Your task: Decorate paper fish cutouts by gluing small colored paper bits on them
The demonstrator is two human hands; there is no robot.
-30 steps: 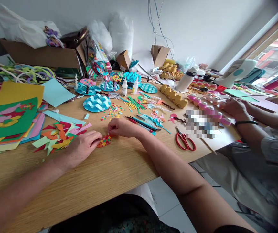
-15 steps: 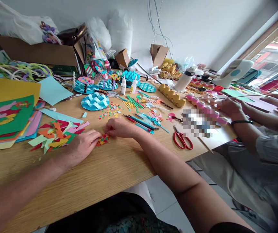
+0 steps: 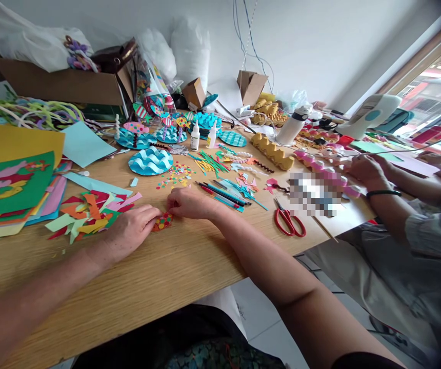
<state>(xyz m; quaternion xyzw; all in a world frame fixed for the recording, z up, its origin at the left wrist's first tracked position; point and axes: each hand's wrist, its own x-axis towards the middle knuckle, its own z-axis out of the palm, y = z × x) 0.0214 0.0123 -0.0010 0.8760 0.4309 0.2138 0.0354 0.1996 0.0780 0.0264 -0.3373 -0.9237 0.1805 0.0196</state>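
The fingers point(image 3: 152, 214) of my left hand point(image 3: 130, 231) are drawn together and press down on the near-left edge of a small red paper piece covered in coloured dots point(image 3: 162, 222), which lies flat on the desk point(image 3: 159, 277). The fingers of my right hand point(image 3: 189, 202) are pinched narrow at its far edge, tips touching it, so the piece sits between my two hands. I cannot tell whether a loose dot is pinched in the right fingertips. Just to the left of my left fingers lies a heap of coloured paper scraps point(image 3: 89, 210). Beyond my right fingers there is a scatter of small paper dots point(image 3: 174, 177), and farther still a blue wavy paper disc point(image 3: 150, 160). To the right of my right fingers lie several pencils point(image 3: 222, 195), and well past them red-handled scissors point(image 3: 289, 221). Far off to the right, another person's hand point(image 3: 366, 169) rests on the desk.
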